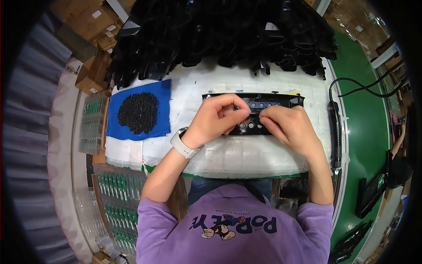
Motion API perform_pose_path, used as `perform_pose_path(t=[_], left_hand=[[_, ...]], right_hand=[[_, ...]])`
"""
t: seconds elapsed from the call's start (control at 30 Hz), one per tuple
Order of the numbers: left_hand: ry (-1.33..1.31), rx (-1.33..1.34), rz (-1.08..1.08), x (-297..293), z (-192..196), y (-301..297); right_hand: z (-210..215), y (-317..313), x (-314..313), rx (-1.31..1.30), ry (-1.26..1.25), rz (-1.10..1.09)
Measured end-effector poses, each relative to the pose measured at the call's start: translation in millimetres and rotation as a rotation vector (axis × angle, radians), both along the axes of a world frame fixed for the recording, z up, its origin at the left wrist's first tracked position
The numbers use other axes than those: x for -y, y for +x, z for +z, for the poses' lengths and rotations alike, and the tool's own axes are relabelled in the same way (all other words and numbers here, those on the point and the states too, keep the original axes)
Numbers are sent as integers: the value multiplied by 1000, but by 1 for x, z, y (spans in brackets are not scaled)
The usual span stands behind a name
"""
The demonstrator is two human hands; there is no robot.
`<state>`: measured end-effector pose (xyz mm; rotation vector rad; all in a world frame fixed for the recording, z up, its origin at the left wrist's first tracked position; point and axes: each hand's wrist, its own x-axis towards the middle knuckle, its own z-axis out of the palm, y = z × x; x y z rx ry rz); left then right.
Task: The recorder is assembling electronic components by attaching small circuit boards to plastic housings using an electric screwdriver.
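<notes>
Dark lettering [246,225] across purple shirt [233,250]; carton labels [96,14] unreadable.

I see the white tabletop [189,90] — black parts [211,35] heaped at twelve, blue cloth [164,105] at nine, black panel [253,119] toward three.

In front of you stands a table [187,88] with a white covering that catches soft light. On your left hangs 1 pleated grey-blue curtain [33,141]. Cardboard boxes [92,74] sit beyond the 2 far corners, and a smooth green surface [358,132] runs along your right.
</notes>
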<state>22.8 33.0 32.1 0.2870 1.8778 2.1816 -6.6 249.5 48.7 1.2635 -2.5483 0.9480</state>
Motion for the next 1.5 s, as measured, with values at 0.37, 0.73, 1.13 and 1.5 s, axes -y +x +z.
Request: perform_pose_path(t=[0.37,0.73,1.13,1.5], left_hand=[[-985,-867,132,-5,-35,16],[-939,-922,152,0,-34,20],[-1160,-857,83,-3,-21,17],[-1313,-773,154,-7,-31,32]], right_hand=[[-38,7,-15,-102,-14,-18],[-37,19,-24,-188,87,-350],[-32,15,-22,-189,-20,-359],[36,-16,-10,-252,-260,-269]])
